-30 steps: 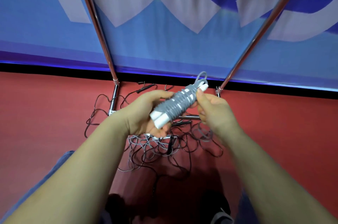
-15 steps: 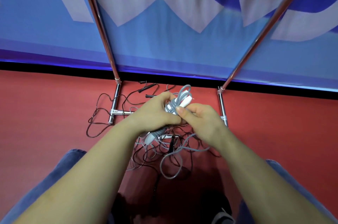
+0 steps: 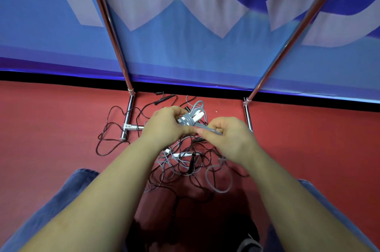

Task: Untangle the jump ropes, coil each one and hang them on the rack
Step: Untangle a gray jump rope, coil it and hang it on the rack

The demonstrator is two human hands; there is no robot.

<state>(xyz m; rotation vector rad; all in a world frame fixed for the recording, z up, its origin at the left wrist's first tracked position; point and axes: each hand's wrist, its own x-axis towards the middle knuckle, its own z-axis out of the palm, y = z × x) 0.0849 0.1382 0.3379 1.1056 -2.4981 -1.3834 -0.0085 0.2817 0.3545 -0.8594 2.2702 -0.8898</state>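
My left hand [image 3: 166, 126] grips a grey jump rope bundle [image 3: 191, 118] with white handles, its cord wound round the handles. My right hand [image 3: 228, 140] pinches a loose grey strand of that rope [image 3: 211, 130] coming off the bundle; below my right wrist a grey loop [image 3: 218, 179] hangs down. Underneath lies a tangle of thin black and grey ropes [image 3: 185, 165] on the red floor, with a black handle [image 3: 192, 162] and white handles [image 3: 181, 154] in it. The chrome rack [image 3: 128, 116] stands just behind, its two poles rising left and right.
A black-handled rope [image 3: 164, 98] trails between the rack's feet, and a black loop [image 3: 107, 138] spreads left of the left foot. The right rack foot [image 3: 247, 116] sits close to my right hand. A blue banner wall [image 3: 185, 56] backs the rack. My knees frame the bottom corners.
The neatly wound bundle held high a second ago has come down lower over the pile. Part of its cord has come loose, and my right hand has pulled a strand out to the right.
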